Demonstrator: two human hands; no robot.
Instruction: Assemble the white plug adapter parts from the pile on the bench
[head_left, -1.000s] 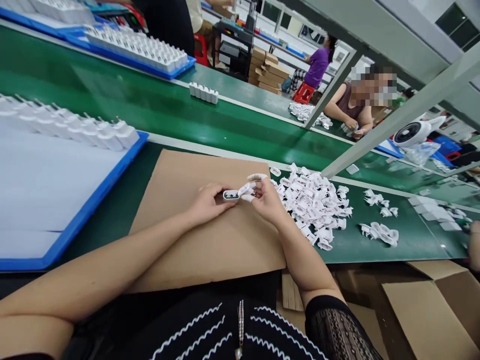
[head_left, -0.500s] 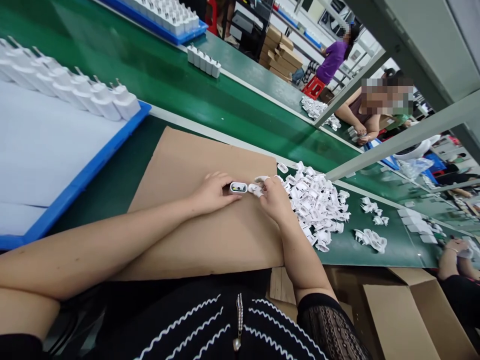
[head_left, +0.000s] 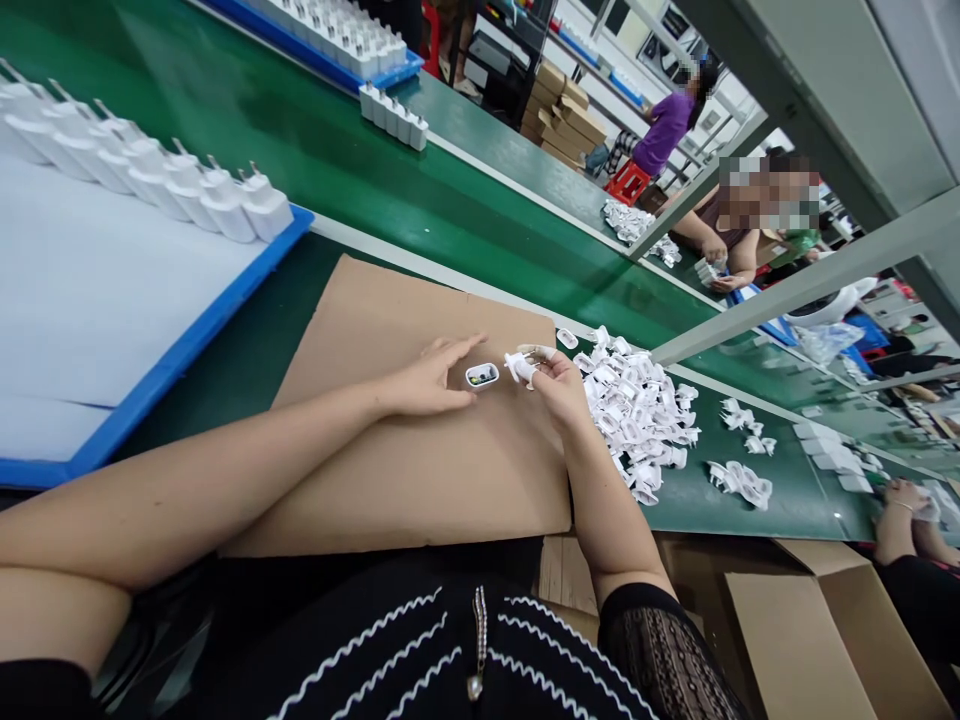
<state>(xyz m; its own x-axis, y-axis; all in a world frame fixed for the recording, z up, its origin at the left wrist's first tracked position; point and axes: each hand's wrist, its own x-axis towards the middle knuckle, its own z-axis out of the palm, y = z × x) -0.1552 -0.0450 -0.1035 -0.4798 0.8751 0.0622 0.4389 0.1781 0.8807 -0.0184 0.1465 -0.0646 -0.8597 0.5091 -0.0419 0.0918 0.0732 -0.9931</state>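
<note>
On the cardboard sheet [head_left: 420, 480] stands a white charger housing [head_left: 481, 376], its open top showing small electronic parts inside. My left hand [head_left: 431, 380] is beside it on the left, thumb and fingers spread apart around a gap, apparently not touching it. Just right of the housing, my right hand [head_left: 556, 385] pinches a white plug cap [head_left: 519, 366] with metal pins. A fingertip of that hand wears a whitish cover. A heap of similar white plug caps [head_left: 637, 410] lies right of my right hand.
At left is a blue-rimmed tray [head_left: 195, 345] with a row of white chargers [head_left: 180, 190]. More chargers [head_left: 394, 117] stand across the green belt [head_left: 450, 200]. A metal frame post [head_left: 787, 290] slants at right. An open carton [head_left: 810, 620] sits below right. Co-workers sit beyond.
My left hand has opened away from the charger housing, which now stands free on the cardboard. My right hand has tilted the plug cap, so its pins show.
</note>
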